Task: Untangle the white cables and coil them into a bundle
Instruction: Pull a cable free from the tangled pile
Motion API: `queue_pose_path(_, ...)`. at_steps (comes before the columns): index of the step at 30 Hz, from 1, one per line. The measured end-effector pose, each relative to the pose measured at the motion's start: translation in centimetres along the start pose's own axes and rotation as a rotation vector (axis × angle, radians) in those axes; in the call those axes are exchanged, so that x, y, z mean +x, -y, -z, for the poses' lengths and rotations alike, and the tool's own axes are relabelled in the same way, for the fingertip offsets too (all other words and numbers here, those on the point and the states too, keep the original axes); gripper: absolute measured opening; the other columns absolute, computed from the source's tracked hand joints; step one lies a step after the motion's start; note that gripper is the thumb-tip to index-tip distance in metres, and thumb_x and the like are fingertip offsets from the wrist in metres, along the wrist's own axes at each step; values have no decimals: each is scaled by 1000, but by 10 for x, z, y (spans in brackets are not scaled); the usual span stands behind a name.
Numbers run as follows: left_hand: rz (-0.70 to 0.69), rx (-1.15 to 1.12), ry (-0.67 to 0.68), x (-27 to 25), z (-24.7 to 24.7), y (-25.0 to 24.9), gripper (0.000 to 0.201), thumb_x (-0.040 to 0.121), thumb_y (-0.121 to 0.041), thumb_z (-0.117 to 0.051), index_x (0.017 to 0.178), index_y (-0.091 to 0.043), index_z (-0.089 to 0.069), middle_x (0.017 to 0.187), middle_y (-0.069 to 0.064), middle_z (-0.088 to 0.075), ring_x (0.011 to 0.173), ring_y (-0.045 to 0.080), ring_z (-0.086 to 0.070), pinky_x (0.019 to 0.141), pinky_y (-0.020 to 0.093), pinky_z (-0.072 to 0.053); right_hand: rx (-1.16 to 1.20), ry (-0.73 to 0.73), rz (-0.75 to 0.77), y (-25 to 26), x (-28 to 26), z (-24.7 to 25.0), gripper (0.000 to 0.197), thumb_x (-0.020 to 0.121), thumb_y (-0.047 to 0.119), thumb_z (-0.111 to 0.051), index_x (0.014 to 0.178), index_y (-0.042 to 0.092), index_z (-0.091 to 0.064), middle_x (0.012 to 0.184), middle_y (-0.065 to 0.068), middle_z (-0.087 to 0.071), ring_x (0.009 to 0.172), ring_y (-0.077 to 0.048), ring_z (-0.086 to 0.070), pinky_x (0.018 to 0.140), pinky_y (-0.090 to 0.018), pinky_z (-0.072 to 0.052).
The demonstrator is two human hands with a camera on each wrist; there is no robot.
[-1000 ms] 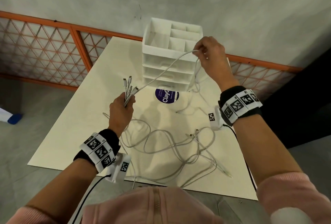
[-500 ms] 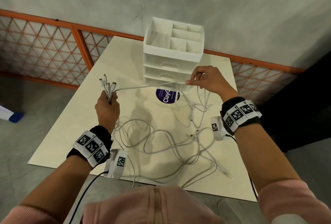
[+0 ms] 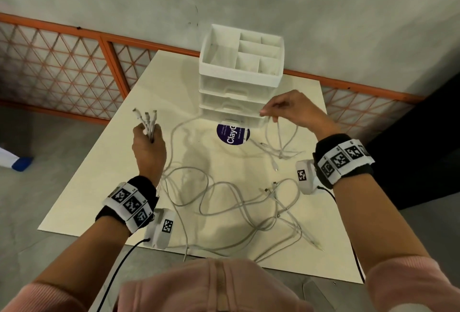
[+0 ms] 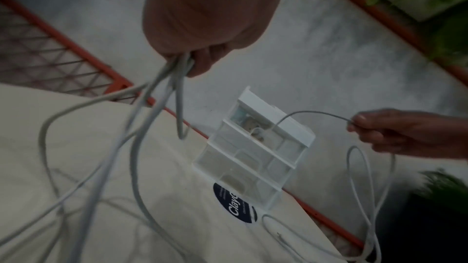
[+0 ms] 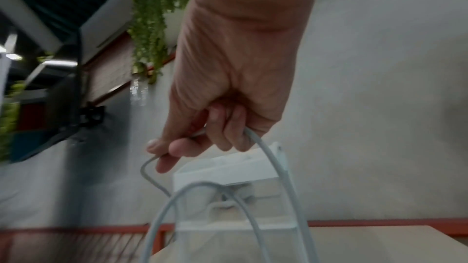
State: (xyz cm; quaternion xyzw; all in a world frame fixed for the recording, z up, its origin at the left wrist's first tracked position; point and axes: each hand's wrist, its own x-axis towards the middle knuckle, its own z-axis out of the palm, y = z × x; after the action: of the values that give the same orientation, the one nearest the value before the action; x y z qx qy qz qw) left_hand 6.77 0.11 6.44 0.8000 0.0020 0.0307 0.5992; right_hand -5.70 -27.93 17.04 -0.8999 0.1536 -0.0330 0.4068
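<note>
Several white cables (image 3: 224, 202) lie tangled on the cream board (image 3: 104, 177). My left hand (image 3: 148, 146) is raised at the left and grips a bunch of cable ends (image 3: 147, 122) that stick up above the fist; in the left wrist view the cables (image 4: 162, 95) trail down from the fist (image 4: 200, 33). My right hand (image 3: 291, 109) is in front of the drawer unit and pinches one white cable (image 3: 278, 132), which hangs in loops to the board. The right wrist view shows that cable (image 5: 268, 159) running through my curled fingers (image 5: 222, 133).
A white drawer unit (image 3: 241, 75) with an open compartment top stands at the board's far side, with a round purple sticker (image 3: 232, 134) in front of it. An orange mesh fence (image 3: 62, 67) runs behind, below a grey wall. Grey floor surrounds the board.
My right hand came down from the top of the drawer unit to its lower front, and the cable between my hands went slack. My left hand moved left with the cable ends.
</note>
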Motion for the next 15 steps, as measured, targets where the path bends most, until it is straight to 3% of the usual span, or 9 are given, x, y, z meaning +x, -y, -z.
queue_pose_path(2, -182, -88, 146, -13, -5, -17, 19, 97, -22, -50, 105, -5, -52, 74, 7, -58, 59, 13, -49, 59, 27, -37, -30, 144, 20, 12, -1, -18, 18, 79, 32, -73, 88, 17, -77, 54, 4, -61, 56, -1, -52, 57, -12, -37)
queue_pose_path(3, -249, -116, 240, -20, -9, -25, 17, 96, -21, -51, 109, -10, -55, 71, -6, -55, 55, 1, -46, 56, 22, -38, -41, 200, 24, 17, 0, -28, 19, 80, 32, -72, 89, 16, -77, 52, 5, -60, 56, 1, -51, 58, -12, -36)
queue_pose_path(5, -305, -121, 479, -32, -16, -38, 14, 95, -21, -53, 108, -21, -59, 60, -16, -51, 47, -3, -40, 48, 12, -33, -29, 261, 42, 26, 1, -44, 18, 82, 30, -71, 88, 14, -77, 51, 4, -57, 53, 4, -51, 56, -6, -35)
queue_pose_path(6, -303, -110, 624, -37, -18, -43, 7, 95, -21, -53, 98, -24, -59, 51, -16, -49, 44, -2, -38, 45, 11, -30, -2, 273, 54, 30, 2, -50, 16, 83, 29, -70, 86, 14, -76, 53, 2, -57, 52, 5, -51, 56, -4, -35)
queue_pose_path(8, -322, -49, 825, -43, -22, -44, 13, 95, -21, -53, 85, -26, -59, 45, -15, -48, 42, 0, -36, 45, 13, -27, 59, 278, 81, 36, 2, -54, 10, 83, 28, -70, 84, 20, -75, 60, -4, -59, 53, 3, -53, 58, -6, -37)
queue_pose_path(10, -352, 23, 837, -40, -26, -37, 18, 95, -23, -53, 78, -24, -60, 49, -18, -51, 45, 2, -38, 49, 16, -29, 93, 269, 73, 35, 2, -51, 9, 82, 27, -71, 84, 19, -74, 63, -5, -60, 52, 3, -53, 54, -6, -37)
queue_pose_path(12, -384, 58, 715, -33, -26, -29, 23, 95, -26, -53, 71, -27, -55, 53, -17, -51, 48, 2, -40, 51, 16, -30, 91, 250, 19, 22, 3, -49, 15, 80, 25, -74, 88, 12, -73, 65, -1, -60, 50, 4, -52, 48, -7, -35)
queue_pose_path(15, -335, -22, 493, -22, -21, -26, 22, 95, -22, -53, 74, -27, -54, 64, -6, -53, 50, 3, -39, 50, 11, -32, 6, 226, -58, -12, 2, -44, 21, 82, 25, -72, 89, 6, -69, 70, -2, -63, 58, -4, -54, 55, -13, -40)
